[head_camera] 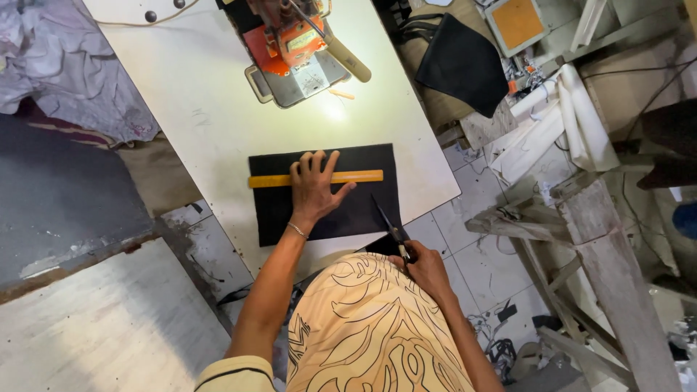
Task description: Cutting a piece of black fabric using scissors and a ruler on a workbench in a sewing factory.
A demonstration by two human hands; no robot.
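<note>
While left hand pins ruler, scissors at cloth's edge.

Black fabric panel, rectangular, spread flat on the white sewing table, near edge reaching the table's front edge. Yellow ruler, long and thin, laid flat across the panel's upper half, parallel to its long side, left end at the fabric's left edge. Dark-bladed scissors, tilted, tips pointing up-left over the panel's lower right corner, blades slightly parted.
</note>
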